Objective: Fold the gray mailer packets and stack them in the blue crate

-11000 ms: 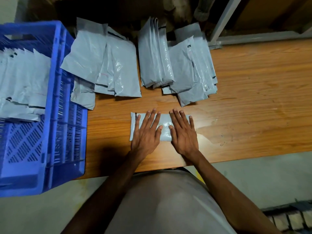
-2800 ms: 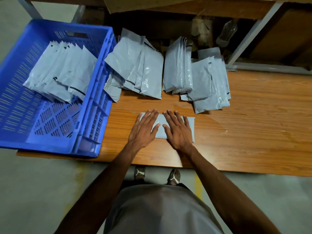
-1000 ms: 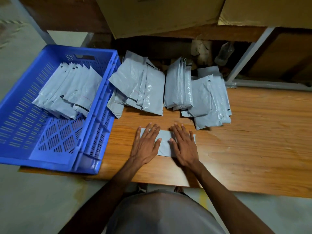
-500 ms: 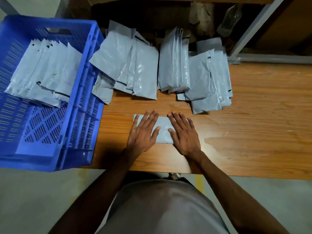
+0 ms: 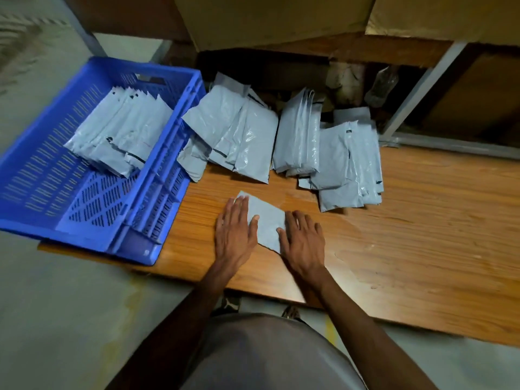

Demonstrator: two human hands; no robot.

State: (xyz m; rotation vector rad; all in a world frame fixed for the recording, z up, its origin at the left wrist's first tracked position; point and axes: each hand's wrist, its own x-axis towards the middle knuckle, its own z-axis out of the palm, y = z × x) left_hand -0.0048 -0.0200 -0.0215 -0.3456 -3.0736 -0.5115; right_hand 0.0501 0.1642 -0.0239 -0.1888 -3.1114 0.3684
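The left hand (image 5: 235, 232) and right hand (image 5: 302, 240) lay flat, fingers straight, pressing a folded packet (image 5: 266, 220) on the table (image 5: 422, 235) beside the blue crate (image 5: 171, 198), which held stacked packets (image 5: 118, 136).

Packets (image 5: 254, 142): glossy, crinkled grey plastic film
Crate (image 5: 157, 190): smooth blue moulded plastic, slotted walls
Counter (image 5: 422, 235): wood-grain, lightly sheened
Boxes (image 5: 267, 21): matt brown cardboard

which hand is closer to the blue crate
Left. The left hand lies on the packet just right of the crate; the right hand is farther right.
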